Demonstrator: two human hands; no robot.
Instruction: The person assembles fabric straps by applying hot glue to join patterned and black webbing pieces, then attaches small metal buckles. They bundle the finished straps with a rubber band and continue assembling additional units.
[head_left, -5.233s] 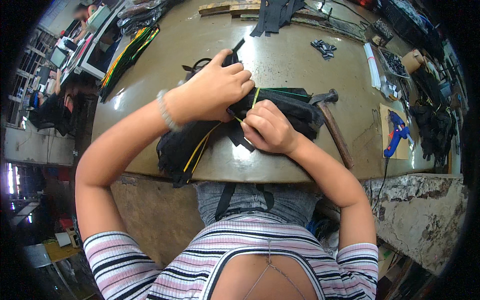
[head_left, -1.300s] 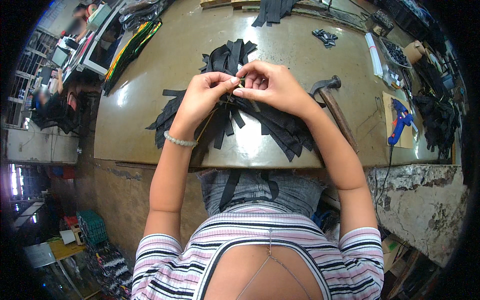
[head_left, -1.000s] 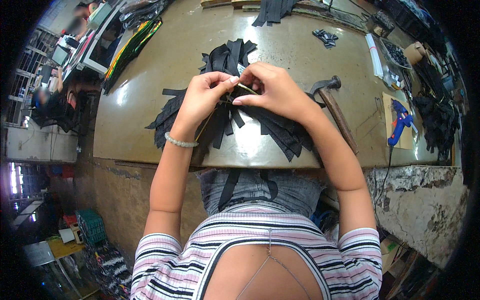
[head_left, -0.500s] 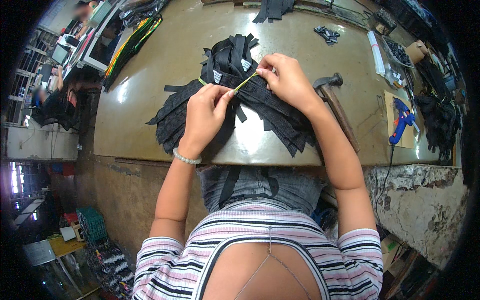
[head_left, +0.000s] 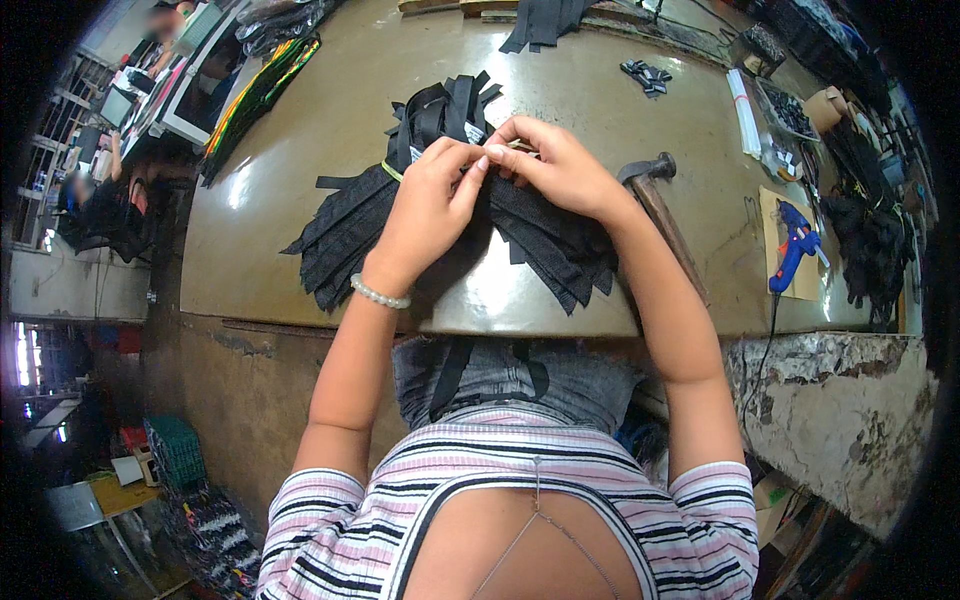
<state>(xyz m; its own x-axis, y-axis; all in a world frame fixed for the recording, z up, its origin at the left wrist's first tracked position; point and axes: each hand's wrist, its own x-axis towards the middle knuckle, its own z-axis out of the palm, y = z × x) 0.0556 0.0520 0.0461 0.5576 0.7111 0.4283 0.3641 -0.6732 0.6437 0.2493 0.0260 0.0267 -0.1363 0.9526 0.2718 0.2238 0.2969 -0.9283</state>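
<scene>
A glossy olive-brown worktable [head_left: 300, 200] carries a fanned heap of black woven strap pieces [head_left: 550, 235] near its front edge, directly before the person. The left hand [head_left: 425, 215] and right hand [head_left: 560, 170] meet atop the heap, fingertips pinched together on a thin yellow-green band [head_left: 392, 172] around the straps. Right of them lie a wooden-handled steel hammer [head_left: 660, 205] and, further off, a blue hot-glue gun [head_left: 795, 245].

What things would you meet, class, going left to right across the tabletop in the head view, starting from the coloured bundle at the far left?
Green and yellow striped bundle → pile of black straps → left hand → right hand → hammer → blue glue gun → heap of black pieces.
</scene>
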